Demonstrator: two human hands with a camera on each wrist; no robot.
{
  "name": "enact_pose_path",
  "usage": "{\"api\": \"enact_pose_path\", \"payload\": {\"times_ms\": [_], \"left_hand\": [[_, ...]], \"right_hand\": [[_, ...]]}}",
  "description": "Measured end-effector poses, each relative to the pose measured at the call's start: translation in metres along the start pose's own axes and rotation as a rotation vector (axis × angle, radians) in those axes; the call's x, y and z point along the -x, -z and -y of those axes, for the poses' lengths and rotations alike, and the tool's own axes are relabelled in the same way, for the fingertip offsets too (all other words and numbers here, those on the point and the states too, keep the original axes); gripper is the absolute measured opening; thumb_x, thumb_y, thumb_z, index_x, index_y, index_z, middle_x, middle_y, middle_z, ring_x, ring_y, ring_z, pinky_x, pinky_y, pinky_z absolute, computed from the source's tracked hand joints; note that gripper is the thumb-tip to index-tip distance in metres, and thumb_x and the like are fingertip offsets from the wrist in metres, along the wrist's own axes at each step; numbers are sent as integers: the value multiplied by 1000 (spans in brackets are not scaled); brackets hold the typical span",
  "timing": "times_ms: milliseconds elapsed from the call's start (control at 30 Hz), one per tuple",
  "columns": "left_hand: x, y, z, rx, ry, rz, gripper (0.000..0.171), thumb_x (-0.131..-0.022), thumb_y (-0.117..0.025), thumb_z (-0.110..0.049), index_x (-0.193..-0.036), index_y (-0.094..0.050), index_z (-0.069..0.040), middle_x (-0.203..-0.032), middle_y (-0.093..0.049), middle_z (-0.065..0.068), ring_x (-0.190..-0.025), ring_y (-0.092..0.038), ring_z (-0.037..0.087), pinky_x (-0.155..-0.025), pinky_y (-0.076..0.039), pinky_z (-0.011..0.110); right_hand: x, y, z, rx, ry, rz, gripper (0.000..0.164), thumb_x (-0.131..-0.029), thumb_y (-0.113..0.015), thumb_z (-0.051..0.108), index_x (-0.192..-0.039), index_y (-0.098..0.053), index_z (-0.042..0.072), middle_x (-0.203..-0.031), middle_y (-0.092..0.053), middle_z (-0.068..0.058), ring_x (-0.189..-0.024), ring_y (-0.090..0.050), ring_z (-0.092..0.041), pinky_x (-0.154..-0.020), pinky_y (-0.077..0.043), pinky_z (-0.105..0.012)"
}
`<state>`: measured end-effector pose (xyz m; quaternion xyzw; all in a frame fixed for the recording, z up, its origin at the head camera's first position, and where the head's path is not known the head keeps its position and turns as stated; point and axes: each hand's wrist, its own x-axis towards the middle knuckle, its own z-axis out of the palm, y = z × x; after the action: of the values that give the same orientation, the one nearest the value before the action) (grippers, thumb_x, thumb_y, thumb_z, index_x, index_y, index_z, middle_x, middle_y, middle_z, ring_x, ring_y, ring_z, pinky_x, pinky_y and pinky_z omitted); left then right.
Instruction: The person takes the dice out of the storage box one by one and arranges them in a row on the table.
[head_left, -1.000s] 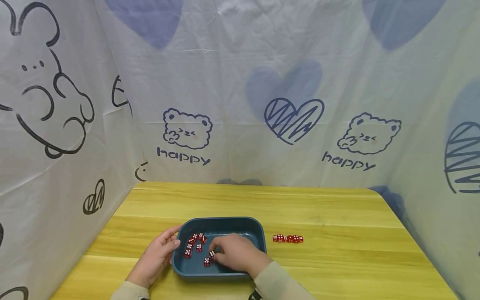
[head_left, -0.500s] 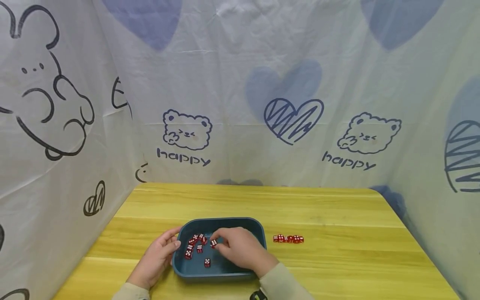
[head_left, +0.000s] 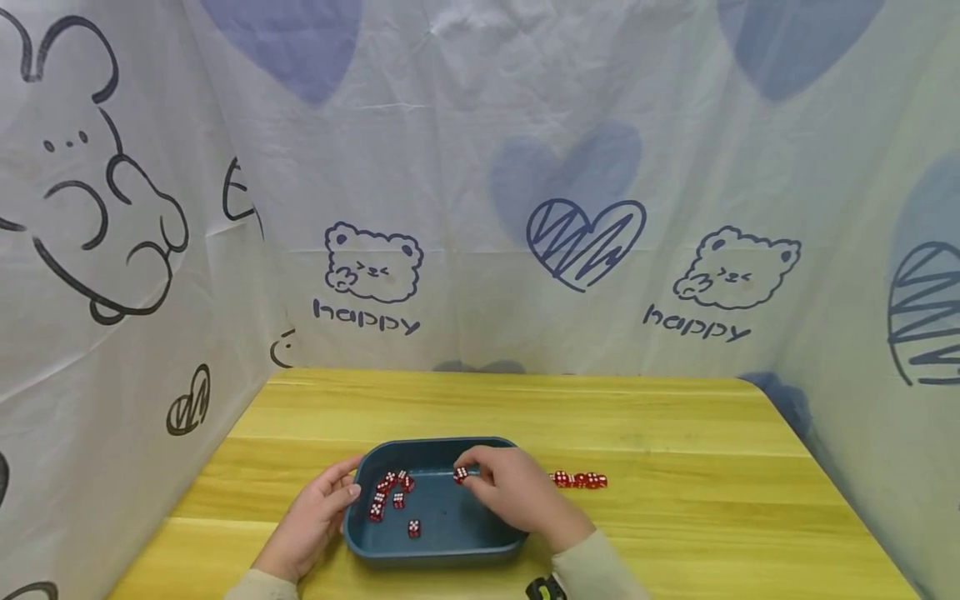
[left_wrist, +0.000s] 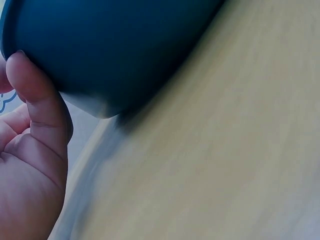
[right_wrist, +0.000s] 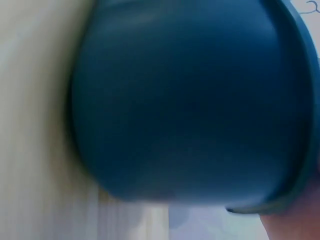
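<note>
A red die (head_left: pixel 461 475) with white dots is pinched between thumb and index finger of my right hand (head_left: pixel 517 492), over the right part of a dark blue tray (head_left: pixel 435 557). At the tray's left side, my left hand (head_left: pixel 311 517) holds the rim; its bent thumb (left_wrist: pixel 37 95) lies against the outer wall in the left wrist view. More red dice (head_left: pixel 377 506) cluster in the tray's left part, and a single die (head_left: pixel 414 528) lies nearer its front. The tray wall (right_wrist: pixel 190 110) fills most of the right wrist view, where the held die is hidden.
On the yellow wood-grain table (head_left: pixel 712 483), a row of red dice (head_left: pixel 581 480) stands right of the tray, its left end partly covered by my right hand. White printed cloth (head_left: pixel 465 167) hangs behind and at both sides. A dark watch-like object (head_left: pixel 545 588) shows near my right sleeve.
My right hand has lifted the die from near the tray's middle and carried it back and to the right. The left hand and the other dice stay in place.
</note>
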<state>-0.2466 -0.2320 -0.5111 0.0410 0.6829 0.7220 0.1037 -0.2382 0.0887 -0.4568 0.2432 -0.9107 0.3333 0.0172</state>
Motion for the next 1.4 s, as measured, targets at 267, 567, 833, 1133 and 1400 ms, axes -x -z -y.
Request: {"api": "enact_pose_path", "payload": {"times_ms": [267, 567, 833, 1133, 1400], "left_hand": [[1, 0, 0, 11, 6, -5, 54, -101, -55, -8, -152, -38, 1, -108, -53, 16, -77, -55, 17, -58, -48, 23], [2, -1, 0, 12, 9, -8, 54, -101, -55, -7, -152, -38, 1, -109, -53, 17, -78, -55, 17, -58, -47, 22], [3, 0, -1, 0, 12, 6, 54, -102, -54, -8, -152, -36, 1, -109, -53, 16, -79, -55, 17, -58, -47, 22], [1, -1, -2, -9, 10, 14, 55, -101, -56, -10, -152, -37, 1, -109, -52, 17, -80, -55, 18, -60, -48, 23], [1, 0, -2, -10, 18, -3, 54, -101, -56, -8, -152, -38, 0, -107, -51, 16, -78, -54, 18, -59, -47, 23]], "right_hand": [[8, 16, -12, 8, -22, -21, 21, -99, -65, 28, -118, -72, 23, -60, -47, 8, -52, -43, -8, -51, -37, -25], [15, 25, -25, 18, -41, -48, 22, -99, -66, 26, -120, -71, 23, -63, -49, 8, -54, -45, -8, -50, -40, -25], [23, 37, -37, 44, -76, -79, 24, -99, -65, 22, -122, -71, 21, -62, -49, 8, -53, -44, -8, -50, -40, -25], [33, 49, -50, 32, -113, -122, 20, -99, -67, 22, -118, -71, 25, -61, -50, 8, -52, -46, -9, -49, -40, -26], [43, 58, -64, 38, -148, -133, 20, -98, -68, 22, -117, -71, 26, -62, -51, 8, -52, -45, -9, -49, -40, -26]]}}
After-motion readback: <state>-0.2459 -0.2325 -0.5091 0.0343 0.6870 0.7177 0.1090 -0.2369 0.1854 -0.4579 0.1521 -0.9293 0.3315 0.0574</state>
